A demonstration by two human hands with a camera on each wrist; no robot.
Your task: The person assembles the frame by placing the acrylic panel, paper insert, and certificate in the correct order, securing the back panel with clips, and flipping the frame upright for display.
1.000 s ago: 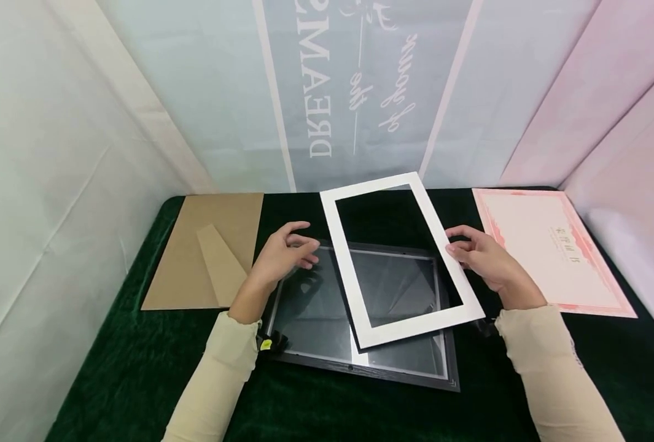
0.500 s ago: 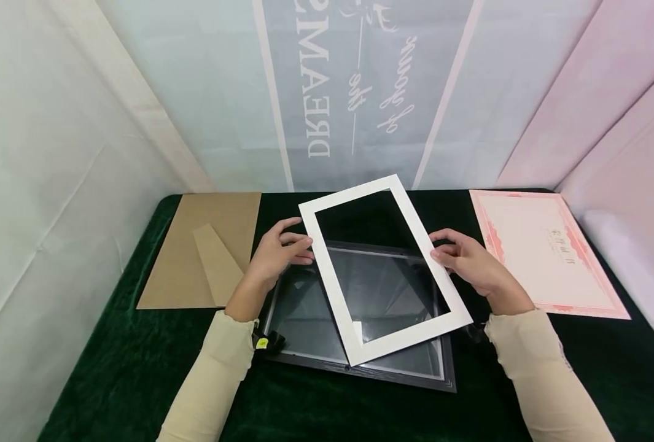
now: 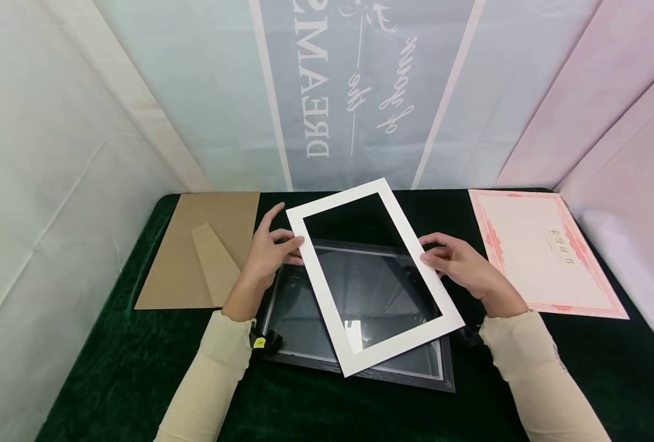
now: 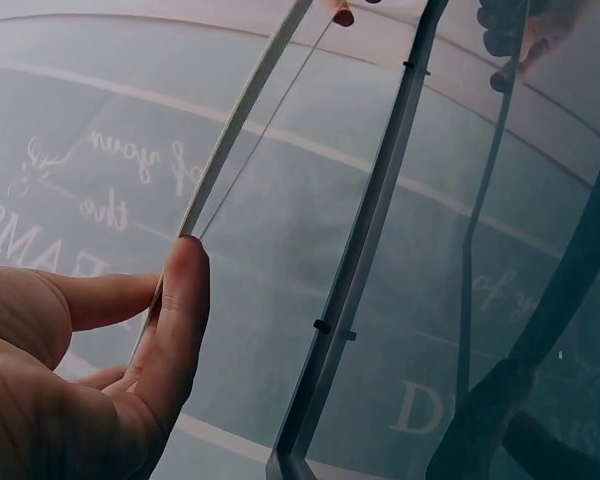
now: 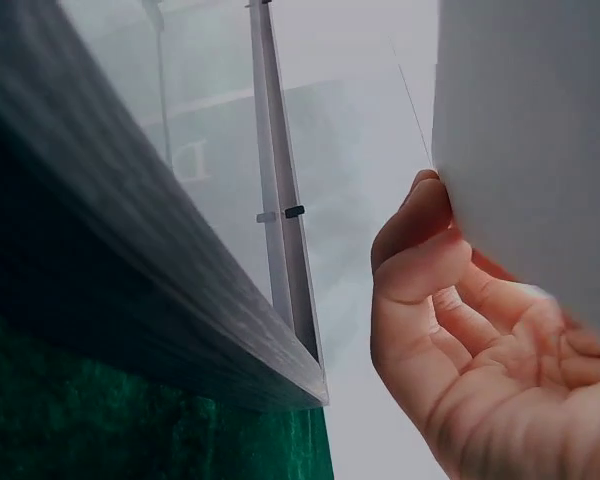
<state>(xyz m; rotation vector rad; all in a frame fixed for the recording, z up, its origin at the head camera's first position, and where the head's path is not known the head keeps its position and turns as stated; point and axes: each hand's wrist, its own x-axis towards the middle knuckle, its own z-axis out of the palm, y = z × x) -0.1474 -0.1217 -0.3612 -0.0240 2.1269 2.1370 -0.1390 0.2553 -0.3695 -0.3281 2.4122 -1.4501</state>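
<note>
A white picture mat (image 3: 319,279) with a rectangular opening is held tilted above a dark picture frame (image 3: 415,382). My left hand (image 3: 268,248) pinches the mat's left edge between thumb and fingers, its index finger raised in the head view. At the opposite edge my right hand (image 3: 459,264) pinches the mat too. In the left wrist view the mat (image 4: 242,110) shows edge-on in the left hand (image 4: 110,350). The right wrist view has the right hand (image 5: 480,320) gripping the mat's broad side. The frame lies flat with a reflective glass pane inside, partly covered by the mat.
On the left lies a brown backing board (image 3: 166,270) with a stand leg (image 3: 214,264). A pink-bordered certificate (image 3: 531,239) lies on the right. Green velvet cloth (image 3: 304,411) covers the table, and a printed curtain (image 3: 221,92) hangs behind it.
The mat has moved left and slightly toward the person, tilting more. The left hand, at first apart from it, now pinches its left edge. The right hand has shifted left with it.
</note>
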